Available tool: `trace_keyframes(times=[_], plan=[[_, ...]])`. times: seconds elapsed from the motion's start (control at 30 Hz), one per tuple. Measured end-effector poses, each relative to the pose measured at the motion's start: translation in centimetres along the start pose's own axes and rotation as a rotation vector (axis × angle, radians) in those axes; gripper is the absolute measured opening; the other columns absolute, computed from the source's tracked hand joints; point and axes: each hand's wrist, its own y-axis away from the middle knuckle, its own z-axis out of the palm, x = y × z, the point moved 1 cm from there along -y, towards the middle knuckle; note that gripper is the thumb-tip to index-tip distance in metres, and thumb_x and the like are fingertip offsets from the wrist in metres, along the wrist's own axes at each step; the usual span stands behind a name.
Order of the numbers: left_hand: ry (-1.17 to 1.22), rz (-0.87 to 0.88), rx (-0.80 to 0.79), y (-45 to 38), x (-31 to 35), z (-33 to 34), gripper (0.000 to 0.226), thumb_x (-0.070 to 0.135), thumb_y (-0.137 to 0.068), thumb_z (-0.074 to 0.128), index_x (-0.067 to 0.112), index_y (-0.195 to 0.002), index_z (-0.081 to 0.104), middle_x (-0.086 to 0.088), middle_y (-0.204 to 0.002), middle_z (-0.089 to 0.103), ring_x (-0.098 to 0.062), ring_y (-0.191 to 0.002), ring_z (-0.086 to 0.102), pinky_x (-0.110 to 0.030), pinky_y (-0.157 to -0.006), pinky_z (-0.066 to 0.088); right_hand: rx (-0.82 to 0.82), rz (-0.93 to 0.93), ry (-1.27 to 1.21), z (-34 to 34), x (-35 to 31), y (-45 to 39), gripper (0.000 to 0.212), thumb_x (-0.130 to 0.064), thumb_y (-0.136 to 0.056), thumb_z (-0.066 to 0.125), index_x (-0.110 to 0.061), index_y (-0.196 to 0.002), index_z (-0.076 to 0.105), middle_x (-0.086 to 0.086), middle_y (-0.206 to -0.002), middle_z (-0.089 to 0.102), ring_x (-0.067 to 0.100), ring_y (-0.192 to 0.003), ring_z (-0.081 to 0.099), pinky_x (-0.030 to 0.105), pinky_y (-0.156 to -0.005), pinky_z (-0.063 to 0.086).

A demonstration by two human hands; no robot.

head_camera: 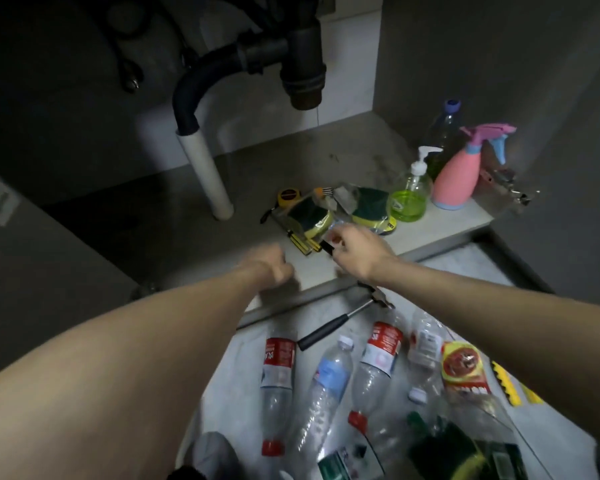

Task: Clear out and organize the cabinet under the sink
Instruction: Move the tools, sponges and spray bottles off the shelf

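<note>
- The bottles (pixel 278 382) on the floor have red and white labels, but the writing is too blurry to read.
- A round red and yellow pack (pixel 463 367) lies beside them; its words cannot be read.
- The cabinet (pixel 326 271) has a pale grey floor with dark smudges near the back.
- A white pipe (pixel 208 178) stands on it, under a dark drain (pixel 303 74).
- The room is dim, and the left part of the cabinet is in shadow.
- Still in the cabinet: a tape measure (pixel 289 196), two sponges (pixel 312 216), a green soap bottle (pixel 411 192) and a pink spray bottle (pixel 459 174), all to the right.
- The right hand (pixel 355 251) pinches a small clear and black thing (pixel 329 242) at the cabinet's front edge; what it is cannot be told.
- The left hand (pixel 272 268) is a closed fist holding nothing, just beside it.
- A hammer (pixel 340 322) lies on the white floor (pixel 499 271), partly under the right arm.
- Things at the bottom edge are cut off.
</note>
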Motion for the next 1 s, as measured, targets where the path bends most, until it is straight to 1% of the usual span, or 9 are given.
trace_keyframes(times=[0.1, 0.2, 0.4, 0.53, 0.63, 0.7, 0.83, 0.93, 1.0], plan=[[0.120, -0.050, 0.007, -3.6, -0.6, 0.3, 0.038, 0.040, -0.092, 0.053, 0.014, -0.118, 0.064, -0.014, -0.120, 0.064, -0.033, -0.107, 0.062, -0.035, -0.082, 0.050, 0.022, -0.218, 0.174, 1.1, -0.5, -3.7, 0.049, -0.014, -0.092, 0.053, -0.024, -0.139, 0.054, 0.005, -0.141, 0.051, 0.026, -0.130, 0.045, 0.040, -0.099, 0.047], [0.326, -0.140, 0.042, -6.1, -0.7, 1.3, 0.038, 0.034, -0.095, 0.050, 0.011, -0.124, 0.060, -0.016, -0.126, 0.061, -0.035, -0.115, 0.059, -0.038, -0.093, 0.051, -0.051, -0.351, 0.412, 2.7, 0.2, -6.1, 0.049, -0.027, -0.094, 0.051, -0.027, -0.143, 0.052, 0.004, -0.152, 0.042, 0.027, -0.138, 0.037, 0.044, -0.107, 0.041], [0.601, -0.234, 0.068, -8.6, -0.1, 2.8, 0.043, 0.038, -0.096, 0.047, 0.012, -0.129, 0.054, -0.015, -0.126, 0.062, -0.036, -0.113, 0.061, -0.043, -0.095, 0.053, -0.013, -0.247, 0.490, 1.9, 4.1, -7.8, 0.038, -0.037, -0.099, 0.039, -0.017, -0.118, 0.065, 0.009, -0.146, 0.047, 0.031, -0.127, 0.048, 0.040, -0.095, 0.045], [0.631, -0.279, 0.094, -9.3, 0.3, 3.2, 0.032, 0.048, -0.090, 0.058, 0.019, -0.104, 0.057, -0.011, -0.119, 0.065, -0.033, -0.110, 0.062, -0.040, -0.092, 0.053, -0.020, -0.210, 0.488, 1.7, 3.7, -8.2, 0.038, -0.033, -0.095, 0.044, -0.011, -0.113, 0.068, 0.010, -0.145, 0.046, 0.032, -0.126, 0.046, 0.040, -0.095, 0.043], [0.584, -0.311, 0.134, -9.2, 0.3, 3.0, 0.021, 0.043, -0.089, 0.060, 0.023, -0.094, 0.056, -0.010, -0.117, 0.066, -0.032, -0.112, 0.062, -0.035, -0.089, 0.052, 0.049, -0.206, 0.388, 1.9, 2.4, -7.8, 0.034, -0.031, -0.091, 0.050, -0.011, -0.107, 0.072, 0.011, -0.140, 0.049, 0.031, -0.125, 0.044, 0.039, -0.094, 0.044], [0.527, -0.316, 0.142, -9.1, 0.2, 3.0, 0.016, 0.034, -0.091, 0.056, 0.020, -0.095, 0.060, -0.010, -0.116, 0.067, -0.031, -0.110, 0.063, -0.031, -0.083, 0.050, 0.121, -0.238, 0.325, 1.9, 1.7, -7.4, 0.030, -0.026, -0.090, 0.052, -0.016, -0.108, 0.073, 0.008, -0.133, 0.052, 0.029, -0.121, 0.045, 0.038, -0.090, 0.045], [0.609, -0.339, 0.130, -9.3, -0.2, 2.6, 0.037, 0.038, -0.093, 0.050, 0.011, -0.114, 0.064, -0.014, -0.120, 0.065, -0.034, -0.112, 0.062, -0.031, -0.080, 0.047, 0.092, -0.262, 0.248, 2.6, 0.6, -6.9, 0.024, -0.021, -0.092, 0.048, -0.020, -0.104, 0.068, 0.003, -0.113, 0.057, 0.025, -0.110, 0.051, 0.036, -0.075, 0.046], [0.617, -0.292, 0.132, -9.6, 0.1, 2.3, 0.038, 0.054, -0.089, 0.056, 0.017, -0.088, 0.062, -0.010, -0.111, 0.068, -0.026, -0.088, 0.063, -0.028, -0.067, 0.044, -0.007, -0.211, 0.302, 3.7, 0.3, -6.9, 0.021, -0.025, -0.097, 0.046, -0.019, -0.100, 0.065, 0.005, -0.104, 0.060, 0.026, -0.097, 0.058, 0.037, -0.074, 0.050], [0.569, -0.282, 0.137, -9.7, 0.0, 2.2, 0.042, 0.061, -0.083, 0.062, 0.019, -0.080, 0.056, -0.007, -0.107, 0.069, -0.026, -0.091, 0.065, -0.028, -0.067, 0.045, -0.001, -0.183, 0.326, 4.4, 0.3, -6.9, 0.018, -0.029, -0.098, 0.047, -0.019, -0.095, 0.062, 0.007, -0.102, 0.061, 0.025, -0.091, 0.057, 0.036, -0.072, 0.047]])
